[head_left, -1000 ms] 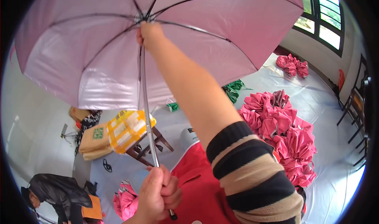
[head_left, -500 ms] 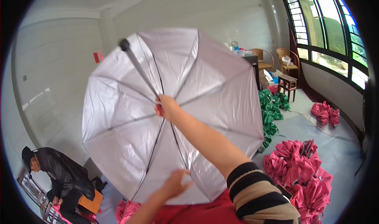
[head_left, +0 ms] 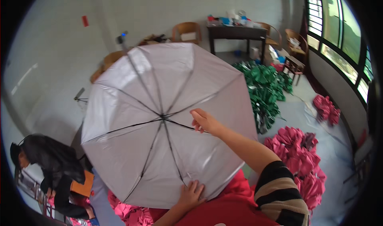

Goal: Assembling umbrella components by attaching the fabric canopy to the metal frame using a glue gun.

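Note:
An opened umbrella (head_left: 215, 94) with a silver-grey inner side faces me and fills the middle of the view. Its dark ribs spread from a hub (head_left: 162, 117), and its shaft (head_left: 139, 75) slants up to the far left, ending in a dark handle (head_left: 120, 39). My left hand (head_left: 191, 196) lies with spread fingers on the canopy by its near edge. To the right of the hub, my right hand (head_left: 205, 121) is over the canopy, off the shaft. Its fingers are loosely curled, with nothing visible in them.
Pink fabric bundles (head_left: 297, 158) lie at the right, with green ones (head_left: 263, 86) beyond. A dark table (head_left: 235, 32), chairs (head_left: 186, 31) and a stool (head_left: 294, 64) stand further back. At the left a seated person (head_left: 50, 158) bends over pink fabric.
My right hand has let go of the shaft and moved right. My left hand has come down onto the canopy's near edge. The view has shifted, showing more of the dark table.

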A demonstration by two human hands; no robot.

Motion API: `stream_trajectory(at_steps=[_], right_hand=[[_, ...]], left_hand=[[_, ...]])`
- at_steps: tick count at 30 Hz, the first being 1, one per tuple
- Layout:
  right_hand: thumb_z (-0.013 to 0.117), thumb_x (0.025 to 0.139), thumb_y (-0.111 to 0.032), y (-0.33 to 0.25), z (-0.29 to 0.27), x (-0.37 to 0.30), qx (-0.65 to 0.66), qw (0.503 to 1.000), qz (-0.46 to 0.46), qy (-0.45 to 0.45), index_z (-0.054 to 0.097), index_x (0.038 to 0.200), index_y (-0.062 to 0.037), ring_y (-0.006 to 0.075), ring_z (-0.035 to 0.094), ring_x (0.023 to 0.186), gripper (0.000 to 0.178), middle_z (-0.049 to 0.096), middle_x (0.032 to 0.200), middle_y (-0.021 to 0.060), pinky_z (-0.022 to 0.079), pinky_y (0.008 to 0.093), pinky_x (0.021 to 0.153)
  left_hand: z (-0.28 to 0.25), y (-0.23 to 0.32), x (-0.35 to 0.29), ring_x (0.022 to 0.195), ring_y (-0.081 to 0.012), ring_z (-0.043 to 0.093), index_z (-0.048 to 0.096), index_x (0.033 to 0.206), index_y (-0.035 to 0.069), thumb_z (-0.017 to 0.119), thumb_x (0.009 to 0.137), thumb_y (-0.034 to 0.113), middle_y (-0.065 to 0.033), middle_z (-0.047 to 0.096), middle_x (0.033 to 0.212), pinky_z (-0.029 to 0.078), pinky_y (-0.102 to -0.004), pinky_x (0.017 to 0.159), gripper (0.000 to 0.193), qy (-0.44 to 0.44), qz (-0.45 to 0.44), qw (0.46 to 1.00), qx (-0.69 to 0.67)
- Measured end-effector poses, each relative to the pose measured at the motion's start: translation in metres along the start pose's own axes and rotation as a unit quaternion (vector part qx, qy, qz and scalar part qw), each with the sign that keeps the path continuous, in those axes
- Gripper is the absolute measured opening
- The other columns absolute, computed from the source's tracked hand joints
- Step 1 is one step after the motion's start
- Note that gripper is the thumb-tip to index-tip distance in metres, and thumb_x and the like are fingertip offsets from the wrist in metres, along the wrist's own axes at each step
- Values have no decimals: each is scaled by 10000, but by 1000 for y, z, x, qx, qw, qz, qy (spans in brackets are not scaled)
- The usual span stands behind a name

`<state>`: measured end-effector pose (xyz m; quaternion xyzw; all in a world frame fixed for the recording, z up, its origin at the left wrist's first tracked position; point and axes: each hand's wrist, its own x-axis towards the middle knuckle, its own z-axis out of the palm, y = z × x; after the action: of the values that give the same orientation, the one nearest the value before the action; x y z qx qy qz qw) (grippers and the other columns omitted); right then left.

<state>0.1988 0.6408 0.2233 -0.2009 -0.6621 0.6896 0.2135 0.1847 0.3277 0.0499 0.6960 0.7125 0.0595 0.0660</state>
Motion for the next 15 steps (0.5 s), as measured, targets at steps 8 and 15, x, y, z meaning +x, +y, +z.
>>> stream_trajectory(at_steps=[8,15], right_hand=[[527,920,-195,108,-184,-159,-391,825,-138,384,580,1059,-13,232,597,837,235,622,895,148,477,344,702],[467,941,-486,140,-182,-200,-114,941,105,300,642,848,-8,120,502,586,517,537,636,52,405,280,548]], left_hand=[[21,9,0,1282,-417,368,467,1306,70,708,749,382,-223,377,1394,289,-619,993,681,45,-52,997,-43],[28,4,7,1299,-441,335,469,1299,40,710,751,325,-246,359,1408,253,-595,1042,663,70,-62,993,-77]])
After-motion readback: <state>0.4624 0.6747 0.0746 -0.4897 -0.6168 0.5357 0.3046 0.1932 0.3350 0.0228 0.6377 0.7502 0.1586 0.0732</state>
